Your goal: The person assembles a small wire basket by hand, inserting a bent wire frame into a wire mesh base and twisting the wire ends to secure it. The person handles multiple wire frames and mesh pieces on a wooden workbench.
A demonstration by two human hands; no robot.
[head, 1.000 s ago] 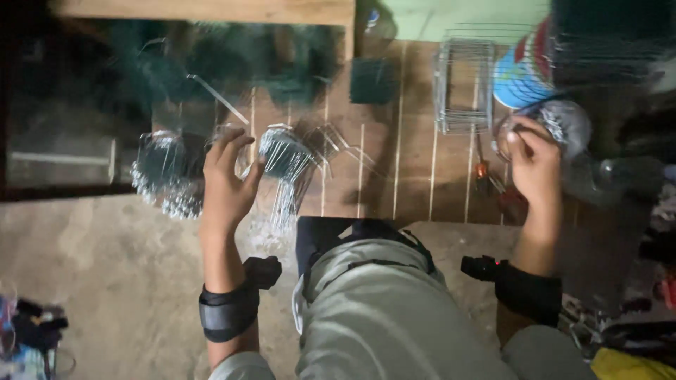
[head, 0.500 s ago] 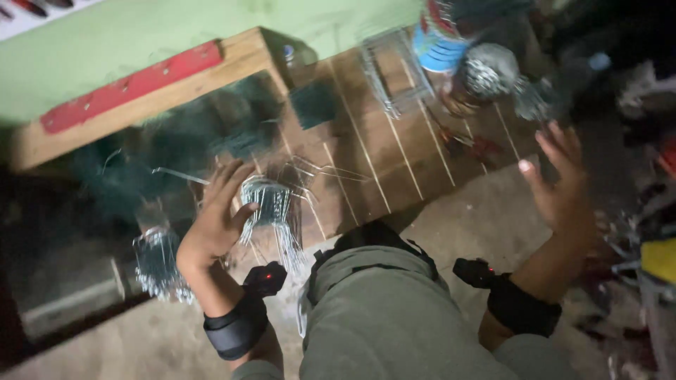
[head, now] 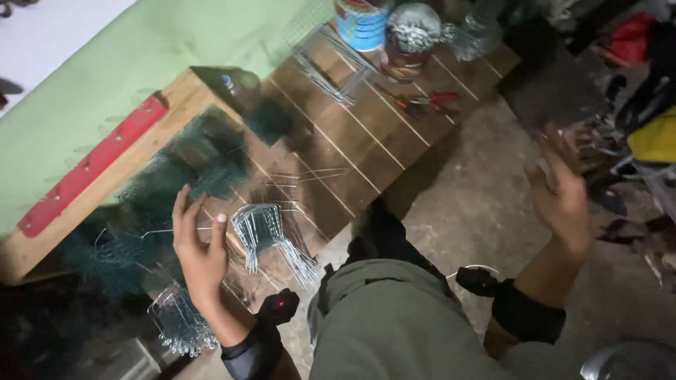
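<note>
My left hand [head: 198, 248] rests flat with fingers spread on the low wooden slat board [head: 366, 130], right beside a bundle of bent silver wire pieces [head: 267, 236]. Its thumb nearly touches that bundle. A second wire bundle [head: 179, 325] lies below my left wrist. Dark green wire mesh [head: 179, 176] is spread just beyond the fingers. My right hand [head: 561, 193] hovers in the air over the concrete floor to the right, fingers apart, palm showing, holding nothing. Both wrists wear black bands.
At the board's far end stand a blue can [head: 364, 22], a jar of metal bits [head: 412, 32], a wire rack [head: 331, 65] and red-handled pliers [head: 426, 102]. A red strip [head: 91, 165] lies on a wooden beam. My knee [head: 394, 324] fills the foreground. Clutter sits at right.
My right hand has left the jar at the board's far end and swung out over the floor, open. The view has tilted. My left hand stays by the wire bundle.
</note>
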